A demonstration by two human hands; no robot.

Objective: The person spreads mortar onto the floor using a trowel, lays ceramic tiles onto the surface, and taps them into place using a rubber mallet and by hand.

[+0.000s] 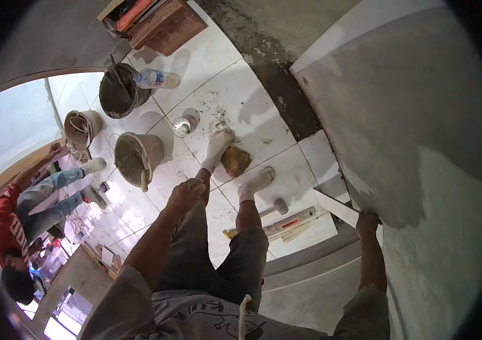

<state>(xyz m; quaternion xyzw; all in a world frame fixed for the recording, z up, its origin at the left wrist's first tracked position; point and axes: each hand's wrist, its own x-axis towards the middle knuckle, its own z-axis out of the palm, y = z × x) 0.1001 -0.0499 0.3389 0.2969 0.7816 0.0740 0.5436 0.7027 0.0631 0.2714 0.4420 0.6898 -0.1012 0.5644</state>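
Observation:
My right hand (368, 222) grips one end of a narrow white tile (337, 208) beside the grey plastered wall (445, 164). The tile's other end points toward the floor corner at the foot of the wall. My left hand (187, 194) is closed in front of my left leg, its fingers curled together. Whatever it may hold is hidden. Beyond it, my socked feet stand on the white tiled floor (178, 153), with a brownish lump (235, 161) between them.
Two buckets (139, 158) and a black pail (119, 93) with a tool stand left, near plastic bottles (156, 79). By my right foot lie a mallet (280, 205) and a spirit level (289, 222). Another person (11, 221) in red is at far left. A toolbox (164, 25) sits at the back.

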